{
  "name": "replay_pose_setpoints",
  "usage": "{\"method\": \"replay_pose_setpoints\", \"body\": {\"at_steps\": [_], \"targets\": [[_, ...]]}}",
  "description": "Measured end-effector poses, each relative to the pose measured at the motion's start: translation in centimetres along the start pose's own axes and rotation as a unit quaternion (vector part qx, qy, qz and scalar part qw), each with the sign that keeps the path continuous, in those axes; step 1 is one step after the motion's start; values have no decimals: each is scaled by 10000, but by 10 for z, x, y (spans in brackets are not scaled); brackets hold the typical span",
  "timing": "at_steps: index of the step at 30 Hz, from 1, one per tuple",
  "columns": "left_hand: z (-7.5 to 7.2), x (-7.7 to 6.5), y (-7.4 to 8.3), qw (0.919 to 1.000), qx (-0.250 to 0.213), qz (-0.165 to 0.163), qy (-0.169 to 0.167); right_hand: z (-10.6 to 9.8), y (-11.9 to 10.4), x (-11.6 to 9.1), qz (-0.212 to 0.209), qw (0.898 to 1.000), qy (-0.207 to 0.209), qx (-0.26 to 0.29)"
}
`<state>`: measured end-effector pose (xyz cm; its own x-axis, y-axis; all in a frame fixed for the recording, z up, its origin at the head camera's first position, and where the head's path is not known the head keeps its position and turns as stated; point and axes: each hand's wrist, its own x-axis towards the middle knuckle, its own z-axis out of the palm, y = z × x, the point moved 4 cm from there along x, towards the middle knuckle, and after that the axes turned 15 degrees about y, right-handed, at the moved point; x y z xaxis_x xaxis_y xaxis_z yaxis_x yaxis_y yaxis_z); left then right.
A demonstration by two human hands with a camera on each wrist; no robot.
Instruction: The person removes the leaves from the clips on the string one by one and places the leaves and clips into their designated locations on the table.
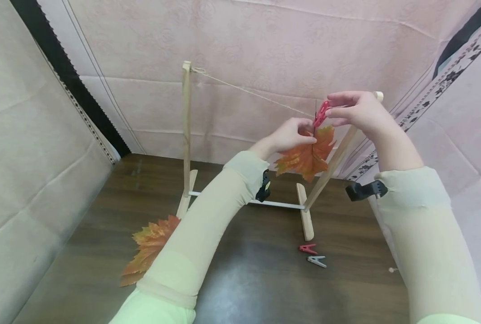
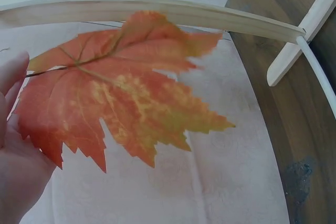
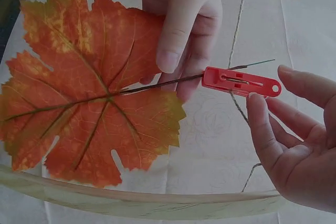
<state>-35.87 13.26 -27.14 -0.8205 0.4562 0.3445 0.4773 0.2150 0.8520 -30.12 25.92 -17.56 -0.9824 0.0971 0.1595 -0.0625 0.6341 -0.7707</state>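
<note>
An orange artificial maple leaf (image 1: pixel 307 155) hangs by its dark stem from a red clothespin (image 3: pixel 239 81), which is closed on the stem at the twine (image 1: pixel 256 94). My left hand (image 1: pixel 291 135) holds the leaf beside its stem, thumb in front and fingers behind; in the left wrist view the leaf (image 2: pixel 121 87) extends from the fingers. My right hand (image 3: pixel 299 129) is at the clothespin's free end. Its thumb and fingers are spread around that end, with a fingertip touching or very near it and no clear pinch.
The twine runs between a left wooden post (image 1: pixel 187 130) and a right wooden post (image 1: pixel 333 162), joined low by a white rod (image 1: pixel 279 204). Another leaf (image 1: pixel 153 245) lies left, partly behind my sleeve. A red clothespin (image 1: pixel 307 248) and a grey clothespin (image 1: pixel 316 261) lie on the table.
</note>
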Motion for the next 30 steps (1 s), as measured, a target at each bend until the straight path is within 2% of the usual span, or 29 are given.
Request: {"method": "replay_pose_setpoints", "body": {"at_steps": [6,15,22,30], "targets": [[4,1,-5,9999,-98,9,62,2,1,0,11,10000,11,-34],[7,0,-7,9998,49,75,182,0,0,2,124,9981,27,608],[4,-3,-5,9989,-64,233,406,-3,2,4,170,9977,-28,652],[4,-3,-7,9994,-68,-23,338,-4,3,4,172,9967,37,795]]}}
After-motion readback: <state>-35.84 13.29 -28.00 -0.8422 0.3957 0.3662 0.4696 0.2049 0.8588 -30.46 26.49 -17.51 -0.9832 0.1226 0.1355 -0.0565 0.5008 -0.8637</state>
